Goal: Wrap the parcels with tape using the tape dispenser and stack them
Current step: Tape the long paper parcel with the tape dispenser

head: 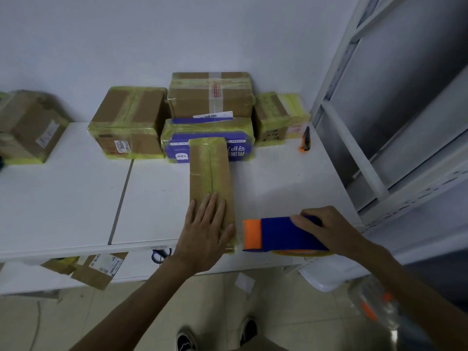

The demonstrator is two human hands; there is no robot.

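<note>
A long narrow cardboard parcel (pixel 210 171) lies lengthwise on the white table (pixel 63 198), with a yellowish tape strip down its middle. My left hand (pixel 206 231) presses flat on its near end, fingers straight. My right hand (pixel 324 229) grips a blue and orange tape dispenser (pixel 278 235) just right of the parcel, at the table's front edge. Behind the parcel stand a taped blue box (pixel 177 148) with a brown taped box (pixel 210 95) stacked on it, flanked by a taped box (pixel 129 122) on the left and another taped box (pixel 276 117) on the right.
One more taped box (pixel 27 125) sits at the far left. An orange-tipped utility knife (pixel 305 139) lies at the back right. A metal shelving rack (pixel 395 122) stands to the right. Scissors (pixel 160 254) and loose cardboard boxes (pixel 98 269) show below the table edge.
</note>
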